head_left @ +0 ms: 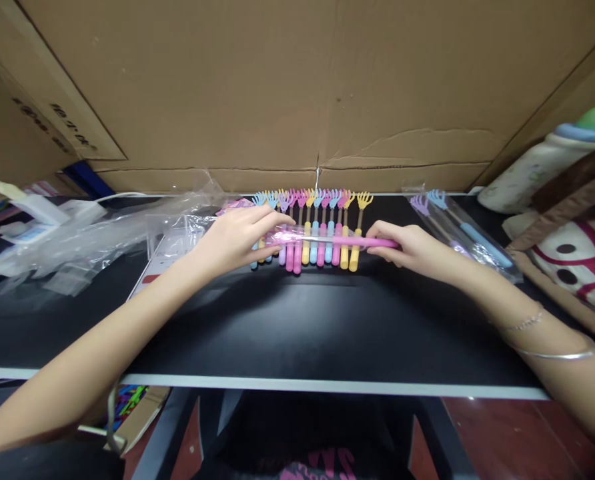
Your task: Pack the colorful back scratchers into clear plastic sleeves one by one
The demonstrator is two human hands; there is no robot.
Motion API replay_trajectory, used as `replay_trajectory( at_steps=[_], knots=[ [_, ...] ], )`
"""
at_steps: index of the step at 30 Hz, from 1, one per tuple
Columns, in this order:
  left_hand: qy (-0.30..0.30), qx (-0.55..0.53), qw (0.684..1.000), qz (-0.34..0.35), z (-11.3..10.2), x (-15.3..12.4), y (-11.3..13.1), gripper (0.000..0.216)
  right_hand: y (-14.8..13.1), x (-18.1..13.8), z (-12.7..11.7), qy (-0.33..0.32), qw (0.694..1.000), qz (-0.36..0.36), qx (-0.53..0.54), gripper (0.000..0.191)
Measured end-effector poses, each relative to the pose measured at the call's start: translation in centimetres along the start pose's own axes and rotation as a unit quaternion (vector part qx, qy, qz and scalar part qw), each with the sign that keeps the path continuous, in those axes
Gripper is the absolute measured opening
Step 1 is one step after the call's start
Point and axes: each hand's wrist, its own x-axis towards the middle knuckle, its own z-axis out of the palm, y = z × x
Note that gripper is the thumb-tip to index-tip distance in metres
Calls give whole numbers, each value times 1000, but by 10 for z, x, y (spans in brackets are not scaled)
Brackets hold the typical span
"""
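A row of several small back scratchers (322, 227) with pink, yellow and blue handles and claw-shaped heads lies on the black table (297, 327), against the cardboard wall. Both hands hold one pink scratcher (337, 240) in a clear plastic sleeve, sideways over the row. My left hand (237, 237) pinches the sleeve's left end. My right hand (407, 247) grips the pink handle's right end.
A pile of clear plastic bags (102, 233) lies at the left with a white charger and cable (37, 207). Two bagged scratchers (457, 230) lie at the right beside a bag and bottle (567, 220). Cardboard boxes (297, 93) close off the back.
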Motion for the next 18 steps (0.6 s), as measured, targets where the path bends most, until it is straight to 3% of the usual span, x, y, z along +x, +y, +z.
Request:
replay_trajectory(
  at_steps=[13,18],
  knots=[
    [-20,-19,999,39,3,1,22,25,-19,5,35,18,993,6,114,18],
    [-3,30,999,31,-1,2,24,29,-18,4,35,39,994,32,97,15]
  ],
)
